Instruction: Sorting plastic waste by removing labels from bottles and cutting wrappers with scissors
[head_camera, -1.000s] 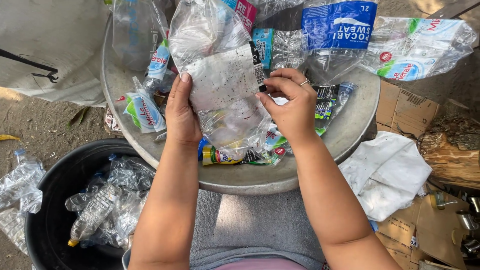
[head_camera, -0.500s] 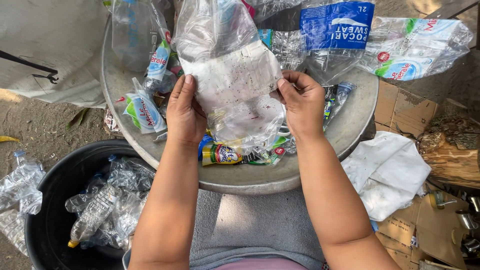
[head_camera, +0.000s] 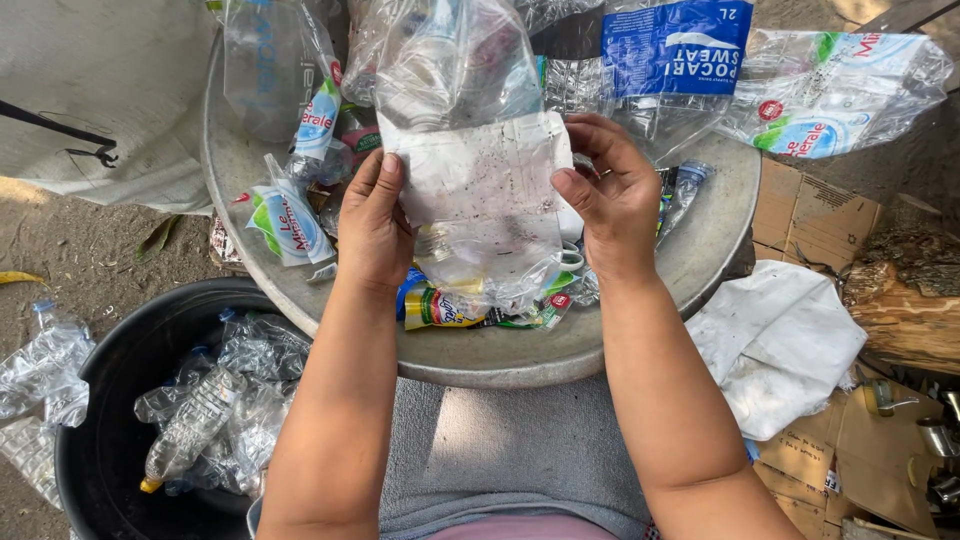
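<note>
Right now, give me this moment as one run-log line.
left hand: grips clear plastic bottle at left edge of white label | right hand: pinches label's right edge | below: metal basin | lower left: black bin

Bare dirt ground (head_camera: 60, 250) is seen in daylight. A black tub (head_camera: 90, 440) is set on it at the left. Brown cardboard (head_camera: 800, 215) and a log (head_camera: 905, 310) are laid at the right.

The white label (head_camera: 485, 170) now hangs wider off the clear bottle (head_camera: 455, 70), the right hand (head_camera: 610, 205) having shifted to its right edge.
</note>
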